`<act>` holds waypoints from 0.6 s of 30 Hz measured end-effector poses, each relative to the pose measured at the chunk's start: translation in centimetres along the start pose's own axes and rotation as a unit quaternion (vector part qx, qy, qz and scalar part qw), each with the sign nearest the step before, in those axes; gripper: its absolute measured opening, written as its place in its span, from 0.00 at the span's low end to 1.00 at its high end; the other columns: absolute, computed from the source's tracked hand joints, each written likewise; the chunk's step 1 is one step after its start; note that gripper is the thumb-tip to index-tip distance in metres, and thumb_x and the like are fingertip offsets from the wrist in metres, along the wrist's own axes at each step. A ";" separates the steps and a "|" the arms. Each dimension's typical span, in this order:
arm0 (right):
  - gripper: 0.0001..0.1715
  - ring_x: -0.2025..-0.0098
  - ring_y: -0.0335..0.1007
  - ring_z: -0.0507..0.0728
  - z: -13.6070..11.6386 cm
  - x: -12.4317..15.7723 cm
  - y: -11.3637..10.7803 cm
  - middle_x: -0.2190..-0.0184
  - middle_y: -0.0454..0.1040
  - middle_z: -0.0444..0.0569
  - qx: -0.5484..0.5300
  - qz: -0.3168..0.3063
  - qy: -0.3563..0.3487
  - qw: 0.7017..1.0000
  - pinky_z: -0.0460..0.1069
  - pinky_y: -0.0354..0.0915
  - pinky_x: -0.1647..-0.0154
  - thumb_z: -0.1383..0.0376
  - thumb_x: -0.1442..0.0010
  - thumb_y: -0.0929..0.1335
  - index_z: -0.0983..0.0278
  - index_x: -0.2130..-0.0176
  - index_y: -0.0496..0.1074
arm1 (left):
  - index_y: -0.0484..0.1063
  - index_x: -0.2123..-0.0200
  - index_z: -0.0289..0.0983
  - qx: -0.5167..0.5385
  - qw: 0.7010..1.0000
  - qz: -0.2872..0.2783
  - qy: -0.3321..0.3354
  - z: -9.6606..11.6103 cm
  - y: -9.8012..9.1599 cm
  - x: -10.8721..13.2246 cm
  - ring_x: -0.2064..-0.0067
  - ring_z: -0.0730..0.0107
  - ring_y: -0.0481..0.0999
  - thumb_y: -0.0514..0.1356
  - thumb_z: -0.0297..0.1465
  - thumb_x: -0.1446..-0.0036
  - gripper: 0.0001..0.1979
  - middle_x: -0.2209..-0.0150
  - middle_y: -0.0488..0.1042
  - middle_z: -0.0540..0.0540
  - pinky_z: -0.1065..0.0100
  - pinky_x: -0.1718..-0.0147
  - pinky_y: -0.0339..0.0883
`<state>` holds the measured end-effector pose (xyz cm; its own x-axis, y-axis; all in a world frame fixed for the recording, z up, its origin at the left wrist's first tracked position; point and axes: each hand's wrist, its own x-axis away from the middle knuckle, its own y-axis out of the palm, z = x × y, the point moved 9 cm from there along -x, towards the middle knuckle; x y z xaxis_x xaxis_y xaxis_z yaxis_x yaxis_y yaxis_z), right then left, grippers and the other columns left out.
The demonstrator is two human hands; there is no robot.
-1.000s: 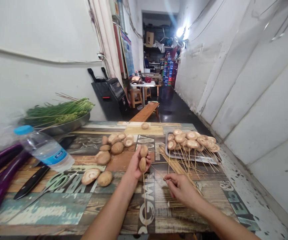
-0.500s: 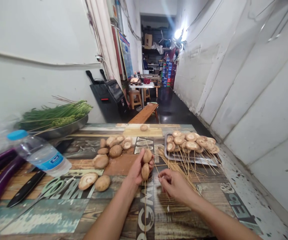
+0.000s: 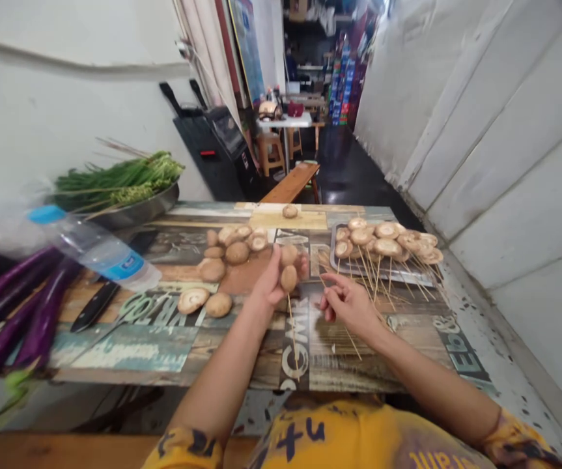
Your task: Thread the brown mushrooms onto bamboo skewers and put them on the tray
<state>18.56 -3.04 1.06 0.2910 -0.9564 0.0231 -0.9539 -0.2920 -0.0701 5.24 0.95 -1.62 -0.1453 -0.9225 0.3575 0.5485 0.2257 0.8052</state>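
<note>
My left hand (image 3: 271,284) is closed on a bamboo skewer with two mushrooms (image 3: 289,267) threaded on it, held upright over the middle of the table. My right hand (image 3: 348,302) is just to its right, fingers pinched on a bare bamboo skewer (image 3: 345,329) that slants down toward me. A loose pile of bare skewers (image 3: 381,290) lies under and beyond that hand. A metal tray (image 3: 410,277) of finished mushroom skewers sits at the far right. Loose mushrooms (image 3: 224,251) are scattered left of my left hand.
A water bottle (image 3: 99,249) lies on its side at the left, with a knife (image 3: 96,305) and scissors (image 3: 129,314) beside it. Purple eggplants (image 3: 21,311) hang over the left edge. A metal basin of green chives (image 3: 124,192) stands at the far left. A white wall runs close on the right.
The view has tilted down and my yellow shirt now shows. My right hand has lifted one bare skewer off the pile and brought it close to the left hand's mushroom skewer.
</note>
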 end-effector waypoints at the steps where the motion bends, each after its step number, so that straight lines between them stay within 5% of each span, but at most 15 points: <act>1: 0.21 0.83 0.64 0.48 0.0 0.7 -0.5 0.77 0.73 0.41 0.016 0.016 -0.021 1.000 0.44 0.62 0.82 0.60 0.43 0.64 0.66 0.51 0.65 | 0.73 0.63 0.32 0.001 1.000 0.003 -0.002 0.0 -0.1 -0.1 0.70 0.69 0.77 0.51 0.43 0.37 0.20 0.67 0.77 0.38 0.70 0.71 0.75; 4: 0.18 0.78 0.67 0.50 -0.5 2.0 -1.3 0.72 0.74 0.45 0.094 0.054 -0.080 0.991 0.45 0.64 0.76 0.61 0.41 0.63 0.65 0.52 0.67 | 0.73 0.60 0.31 -0.009 0.999 0.022 -0.024 -0.5 -0.7 -0.3 0.69 0.67 0.78 0.52 0.38 0.36 0.17 0.68 0.77 0.38 0.70 0.71 0.74; 9: 0.24 0.78 0.66 0.52 -0.4 1.2 0.3 0.81 0.70 0.41 0.205 -0.012 -0.076 0.976 0.46 0.61 0.76 0.66 0.41 0.62 0.67 0.45 0.66 | 0.72 0.57 0.31 -0.001 1.000 0.009 0.009 -0.5 -0.6 -0.5 0.68 0.66 0.78 0.54 0.33 0.37 0.13 0.68 0.77 0.39 0.70 0.71 0.73; 18: 0.17 0.80 0.61 0.50 -0.6 -0.5 -0.8 0.81 0.68 0.40 0.158 0.041 -0.077 0.984 0.45 0.58 0.78 0.64 0.43 0.63 0.67 0.56 0.73 | 0.72 0.54 0.33 0.014 0.998 0.040 0.054 0.3 -1.3 -0.8 0.69 0.70 0.77 0.55 0.36 0.38 0.15 0.68 0.77 0.42 0.73 0.71 0.72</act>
<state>19.16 -2.31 1.69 0.2453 -0.9586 -0.1447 -0.9107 -0.1767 -0.3733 4.38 1.49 -2.79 -0.0109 -0.9295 0.3687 0.5311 0.3071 0.7897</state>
